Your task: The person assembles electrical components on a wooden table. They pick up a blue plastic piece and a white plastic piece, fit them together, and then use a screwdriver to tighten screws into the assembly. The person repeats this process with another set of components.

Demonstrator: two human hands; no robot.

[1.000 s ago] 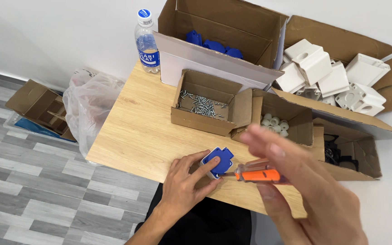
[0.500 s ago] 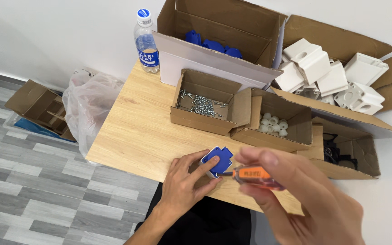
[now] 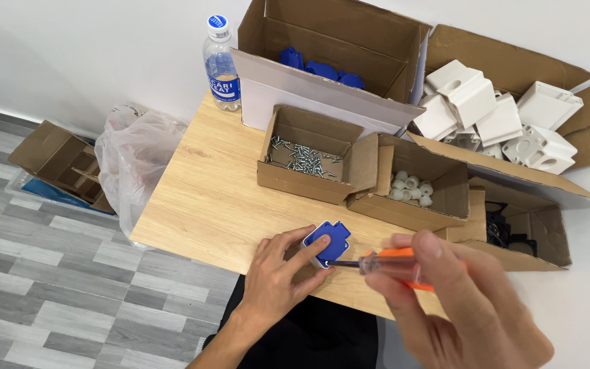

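blue cover [image 3: 327, 241]: table's near edge, 6 o'clock from screw box [image 3: 306, 154]
left hand [image 3: 278, 273]: fingers pressed on cover
right hand [image 3: 445, 301]: pinching orange screwdriver [image 3: 384, 263]
handling: light, stiff plastic (likely slippery); hold by edges

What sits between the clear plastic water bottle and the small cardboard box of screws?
Only bare light wooden tabletop separates the water bottle from the box of screws, as the head view shows.

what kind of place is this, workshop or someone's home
Most likely a small hand-assembly station in a plain room, not a fitted workshop. A wooden table holds open cartons of sorted parts: loose screws, white plastic housings, blue covers. The right hand holds an orange-handled screwdriver.
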